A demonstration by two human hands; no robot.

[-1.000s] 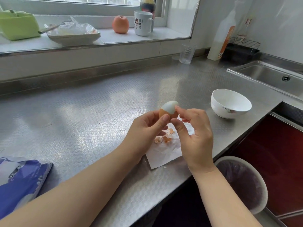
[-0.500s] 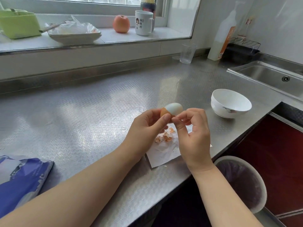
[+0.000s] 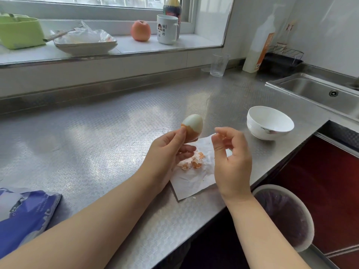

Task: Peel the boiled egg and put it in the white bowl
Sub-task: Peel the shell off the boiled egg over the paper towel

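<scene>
R hand (image 3: 232, 158) pulled off egg (image 3: 192, 127) w/ shell bit pinched; L hand (image 3: 169, 152) clamps egg upright.

one egg (image 3: 193, 126), one bowl (image 3: 270, 123), one mug (image 3: 167, 29), one apple (image 3: 140, 30)

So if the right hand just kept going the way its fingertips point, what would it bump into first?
Probably the egg held in the left hand: the right hand has its pinched fingertips aimed left toward it, across an open gap. Depth is uncertain.
</scene>
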